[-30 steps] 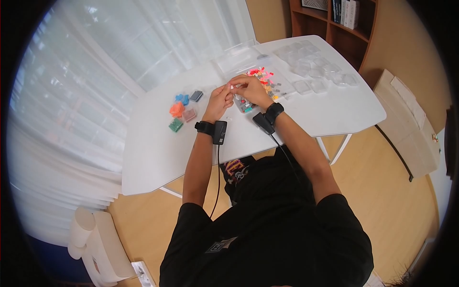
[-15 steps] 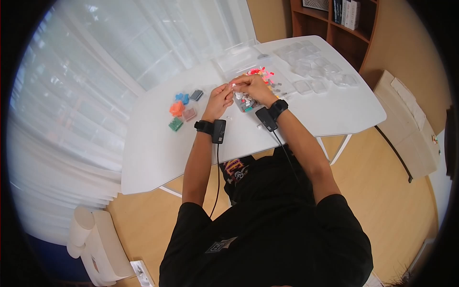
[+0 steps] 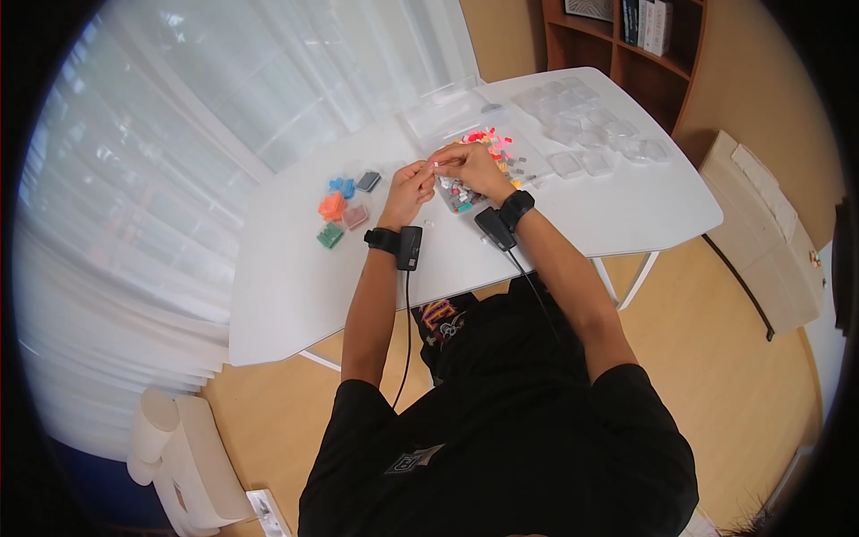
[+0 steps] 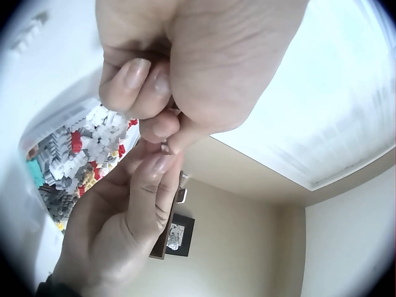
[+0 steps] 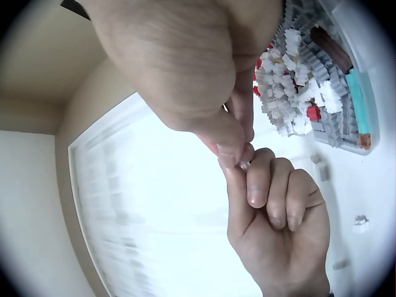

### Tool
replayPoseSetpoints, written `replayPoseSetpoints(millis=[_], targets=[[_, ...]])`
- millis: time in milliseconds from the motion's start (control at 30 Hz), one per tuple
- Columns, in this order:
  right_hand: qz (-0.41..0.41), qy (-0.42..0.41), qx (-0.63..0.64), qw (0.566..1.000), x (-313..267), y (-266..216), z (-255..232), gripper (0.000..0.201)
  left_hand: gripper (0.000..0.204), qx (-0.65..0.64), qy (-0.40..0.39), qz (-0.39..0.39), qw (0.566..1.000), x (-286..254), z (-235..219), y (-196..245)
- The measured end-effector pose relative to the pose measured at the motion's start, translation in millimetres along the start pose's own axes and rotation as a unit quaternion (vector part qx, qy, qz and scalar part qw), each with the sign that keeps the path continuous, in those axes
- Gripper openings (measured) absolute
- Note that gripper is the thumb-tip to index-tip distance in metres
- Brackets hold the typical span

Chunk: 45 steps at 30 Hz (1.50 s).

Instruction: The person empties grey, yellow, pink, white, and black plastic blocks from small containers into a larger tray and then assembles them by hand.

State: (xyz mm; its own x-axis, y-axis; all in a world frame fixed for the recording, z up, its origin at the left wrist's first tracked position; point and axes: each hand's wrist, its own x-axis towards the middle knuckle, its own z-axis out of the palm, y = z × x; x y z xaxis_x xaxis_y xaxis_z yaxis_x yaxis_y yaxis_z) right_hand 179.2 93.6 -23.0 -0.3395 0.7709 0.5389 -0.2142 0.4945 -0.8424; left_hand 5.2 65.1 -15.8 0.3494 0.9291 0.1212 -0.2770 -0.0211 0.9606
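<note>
Over the near edge of a clear box (image 5: 352, 133) of small toy bricks, both hands meet fingertip to fingertip. Between thumb and fingers, my left hand (image 3: 410, 192) pinches a small whitish brick (image 5: 245, 165), its other fingers curled into the palm. From the other side my right hand (image 3: 479, 172) pinches at the same brick with thumb and forefinger. Most of the brick is hidden by the fingertips. White, grey and red bricks (image 4: 93, 148) fill the box beside the hands, with a turquoise piece (image 5: 357, 102) along its edge.
Left on the table lie orange pieces (image 3: 332, 208), blue pieces (image 3: 342, 186), a green block (image 3: 329, 234), a reddish case (image 3: 355, 216) and a dark case (image 3: 368, 181). Several clear containers (image 3: 595, 130) spread over the back right. A loose whitish brick (image 5: 361, 223) lies near the box.
Both hands stay together at nearly the same spot, pinching the small brick. The right wrist has shifted slightly out and back, with small fingertip movements.
</note>
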Motion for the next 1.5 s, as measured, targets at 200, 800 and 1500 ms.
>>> replayPoseSetpoints(millis=[200, 800, 1500], targets=[[0.024, 0.04, -0.009, 0.999, -2.6, -4.9, 6.6, 0.014, 0.016, -0.006, 0.0, -0.004, 1.0, 0.5, -3.1, -0.2], [-0.031, 0.027, -0.129, 0.991, -2.5, -12.5, 8.5, 0.02, 0.021, 0.012, 0.043, -0.015, 0.999, 1.7, 4.8, 0.9], [0.046, -0.118, -0.29, 0.949, -58.3, -90.3, -35.5, 0.012, 0.021, 0.17, 0.025, -0.04, 0.984, -26.2, -23.3, 59.3]])
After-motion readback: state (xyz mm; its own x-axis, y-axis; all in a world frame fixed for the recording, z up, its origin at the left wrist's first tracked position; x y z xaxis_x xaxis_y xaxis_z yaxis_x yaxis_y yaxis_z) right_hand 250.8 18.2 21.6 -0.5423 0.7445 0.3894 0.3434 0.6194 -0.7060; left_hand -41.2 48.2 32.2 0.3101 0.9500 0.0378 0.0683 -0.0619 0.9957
